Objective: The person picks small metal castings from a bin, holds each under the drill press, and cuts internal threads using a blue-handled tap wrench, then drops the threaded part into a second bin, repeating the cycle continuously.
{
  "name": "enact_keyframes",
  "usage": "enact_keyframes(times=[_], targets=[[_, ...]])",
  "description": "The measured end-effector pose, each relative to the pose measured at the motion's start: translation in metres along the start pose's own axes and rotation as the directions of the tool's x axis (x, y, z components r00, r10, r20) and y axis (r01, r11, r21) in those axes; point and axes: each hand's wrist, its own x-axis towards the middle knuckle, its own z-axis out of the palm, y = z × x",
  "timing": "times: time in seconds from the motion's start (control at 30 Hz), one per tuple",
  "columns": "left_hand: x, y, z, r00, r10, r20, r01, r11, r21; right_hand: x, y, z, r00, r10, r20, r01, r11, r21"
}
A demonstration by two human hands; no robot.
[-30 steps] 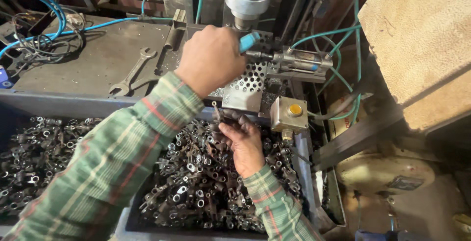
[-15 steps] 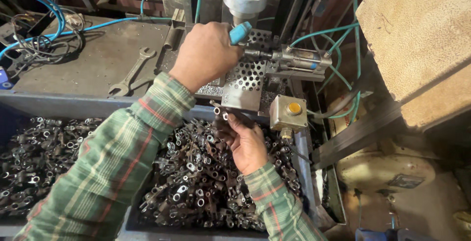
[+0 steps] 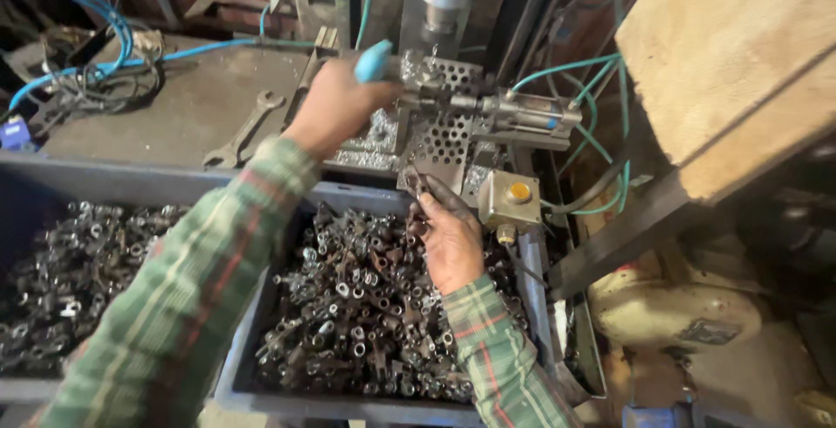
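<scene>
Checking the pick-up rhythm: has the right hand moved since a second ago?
Yes. The right hand has risen out of the parts bin, its fingers now nearer the yellow-button box.

The left hand (image 3: 335, 106) reaches far forward, arm stretched out, fingers curled closed. The right hand (image 3: 448, 236) sits nearer, wrist bent, fingers pinched together and raised.

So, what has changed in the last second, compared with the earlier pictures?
The right hand rose out of the bin of metal parts and now lifts a small part in its fingertips toward the perforated plate. The left hand stayed up at the machine, holding the blue handle. The wrench and hoses did not move.
</scene>
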Motion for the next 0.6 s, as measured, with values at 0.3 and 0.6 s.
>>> enact_keyframes(times=[0.3,0.6], targets=[[-0.113,-0.086,-0.069,0.904,0.422,0.068,-0.407,0.798,0.444,0.007,-0.010,0.008,0.979,-0.198,-0.057,0.183,0.963,-0.198],[-0.223,-0.218,-0.110,0.981,0.145,0.130,-0.195,0.697,0.690,0.088,-0.038,0.037,0.877,-0.385,-0.286,0.264,0.886,-0.382]])
